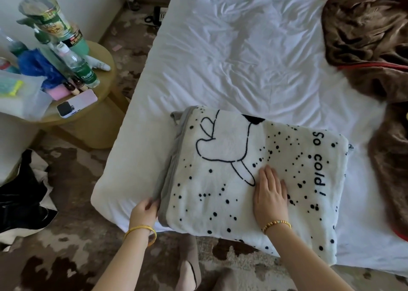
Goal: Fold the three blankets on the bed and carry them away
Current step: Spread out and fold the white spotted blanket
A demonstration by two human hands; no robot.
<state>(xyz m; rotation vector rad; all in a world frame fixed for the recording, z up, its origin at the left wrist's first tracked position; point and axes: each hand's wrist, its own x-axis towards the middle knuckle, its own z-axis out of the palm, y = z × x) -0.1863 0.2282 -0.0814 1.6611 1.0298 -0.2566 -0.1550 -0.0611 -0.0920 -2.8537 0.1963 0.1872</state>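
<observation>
A white blanket (220,202) with black dots, a drawn figure and the words "So cold!" lies folded into a thick rectangle at the near corner of the bed (242,59). Its grey edging shows along the left side. My left hand (146,210) pinches that grey edge at the near left corner. My right hand (270,193) rests flat on top of the folded blanket, fingers straight. A brown blanket (366,37) with red trim lies crumpled on the right side of the bed. A third blanket is not distinguishable.
A round wooden side table (99,105) stands left of the bed, crowded with bottles, a snack tube, a phone (76,106) and a plastic box. Black and white clothing (24,198) lies on the patterned carpet at left. My feet are below.
</observation>
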